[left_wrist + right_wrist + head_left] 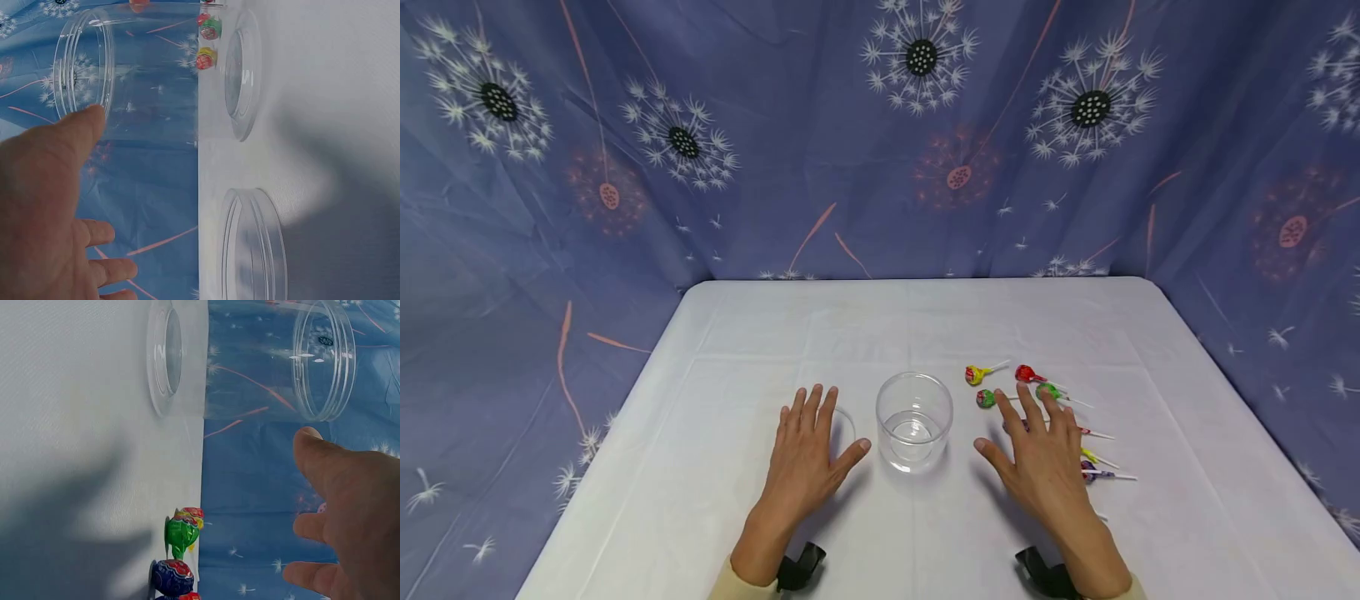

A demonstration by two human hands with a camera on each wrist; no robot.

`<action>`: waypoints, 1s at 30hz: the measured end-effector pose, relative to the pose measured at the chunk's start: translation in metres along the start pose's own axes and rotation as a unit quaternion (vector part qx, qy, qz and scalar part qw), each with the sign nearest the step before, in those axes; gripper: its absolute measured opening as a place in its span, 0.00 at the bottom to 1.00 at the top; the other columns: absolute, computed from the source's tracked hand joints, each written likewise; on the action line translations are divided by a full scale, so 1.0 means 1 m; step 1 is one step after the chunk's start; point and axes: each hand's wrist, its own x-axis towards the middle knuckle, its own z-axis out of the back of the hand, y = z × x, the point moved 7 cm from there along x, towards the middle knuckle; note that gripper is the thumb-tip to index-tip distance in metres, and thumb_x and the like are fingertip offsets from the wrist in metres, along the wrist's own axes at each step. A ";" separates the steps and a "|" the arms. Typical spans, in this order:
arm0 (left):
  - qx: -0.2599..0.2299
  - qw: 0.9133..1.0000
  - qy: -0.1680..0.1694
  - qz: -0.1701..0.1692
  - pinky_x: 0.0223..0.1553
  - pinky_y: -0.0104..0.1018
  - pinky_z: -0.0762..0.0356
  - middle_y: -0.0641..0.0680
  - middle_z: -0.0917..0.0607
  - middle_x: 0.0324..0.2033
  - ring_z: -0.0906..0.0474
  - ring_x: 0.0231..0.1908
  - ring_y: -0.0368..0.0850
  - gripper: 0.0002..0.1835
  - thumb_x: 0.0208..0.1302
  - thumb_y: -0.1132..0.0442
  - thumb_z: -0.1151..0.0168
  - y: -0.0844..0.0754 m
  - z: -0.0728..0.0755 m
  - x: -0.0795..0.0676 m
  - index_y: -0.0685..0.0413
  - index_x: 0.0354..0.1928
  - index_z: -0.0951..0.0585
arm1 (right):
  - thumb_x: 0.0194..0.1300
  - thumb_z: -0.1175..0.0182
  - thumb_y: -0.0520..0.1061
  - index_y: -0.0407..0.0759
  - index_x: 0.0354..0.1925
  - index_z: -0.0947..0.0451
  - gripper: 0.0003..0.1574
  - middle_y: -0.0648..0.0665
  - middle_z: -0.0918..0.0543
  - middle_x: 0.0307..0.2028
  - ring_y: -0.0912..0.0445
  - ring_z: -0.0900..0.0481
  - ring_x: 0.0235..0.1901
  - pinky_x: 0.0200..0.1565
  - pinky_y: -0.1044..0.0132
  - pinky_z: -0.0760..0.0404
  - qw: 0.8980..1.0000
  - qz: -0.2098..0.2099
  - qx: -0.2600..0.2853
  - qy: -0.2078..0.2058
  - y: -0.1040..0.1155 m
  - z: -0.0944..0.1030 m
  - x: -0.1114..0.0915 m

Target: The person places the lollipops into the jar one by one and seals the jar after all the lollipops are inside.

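A clear, lidless jar (914, 425) stands upright on the white table between the two hands. My left hand (805, 458) hovers to its left, fingers straight and thumb pointing toward the jar. Partly hidden under that hand, a clear round lid (253, 250) lies on the cloth. To the right of the jar, my right hand (1037, 458) is held over several wrapped lollipops, fingers spread and holding nothing. Among them are a yellow lollipop (975, 375), a red lollipop (1025, 373), a green lollipop (986, 399) and a dark blue lollipop (173, 577); the hand hides some others.
A white cloth covers the table (775, 333). Blue curtains (820, 125) with dandelion prints hang behind it and along both sides. Black wrist straps (801, 567) show below each hand.
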 end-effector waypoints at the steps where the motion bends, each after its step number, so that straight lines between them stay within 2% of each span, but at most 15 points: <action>1: -0.004 1.000 0.001 -0.001 0.69 0.60 0.52 0.62 0.39 0.69 0.50 0.72 0.61 0.47 0.58 0.33 0.44 -0.001 0.000 0.000 0.52 0.72 0.43 | 0.51 0.34 0.62 0.49 0.65 0.34 0.46 0.33 0.35 0.66 0.34 0.46 0.67 0.63 0.35 0.51 1.000 -0.001 0.003 0.001 -0.001 0.001 -0.001; 10: -0.053 0.998 0.023 -0.008 0.70 0.58 0.52 0.59 0.39 0.70 0.52 0.73 0.58 0.52 0.51 0.31 0.40 -0.006 -0.003 0.005 0.52 0.72 0.45 | 0.50 0.33 0.61 0.47 0.64 0.33 0.45 0.32 0.35 0.65 0.33 0.46 0.65 0.61 0.34 0.51 1.000 -0.011 0.009 0.008 -0.010 0.007 -0.007; 17: -0.092 0.995 0.035 -0.012 0.70 0.57 0.50 0.57 0.39 0.70 0.52 0.73 0.56 0.54 0.49 0.32 0.37 -0.009 -0.007 0.010 0.52 0.72 0.45 | 0.50 0.32 0.60 0.47 0.63 0.32 0.44 0.32 0.34 0.64 0.32 0.44 0.64 0.61 0.35 0.50 1.000 -0.008 0.015 -0.002 -0.016 0.013 -0.013; 24: -0.142 0.989 0.050 -0.009 0.68 0.58 0.45 0.56 0.40 0.70 0.50 0.73 0.56 0.55 0.47 0.34 0.33 -0.012 -0.012 0.015 0.53 0.72 0.45 | 0.50 0.32 0.59 0.47 0.63 0.32 0.44 0.35 0.34 0.65 0.34 0.44 0.64 0.60 0.36 0.49 1.000 -0.008 0.023 -0.006 -0.022 0.017 -0.018; 30: -0.177 0.982 0.071 -0.002 0.67 0.57 0.42 0.56 0.42 0.71 0.49 0.72 0.54 0.57 0.45 0.34 0.31 -0.015 -0.018 0.019 0.50 0.73 0.47 | 0.50 0.31 0.58 0.47 0.63 0.32 0.44 0.34 0.33 0.63 0.34 0.44 0.64 0.60 0.36 0.49 1.000 -0.007 0.027 -0.014 -0.025 0.021 -0.021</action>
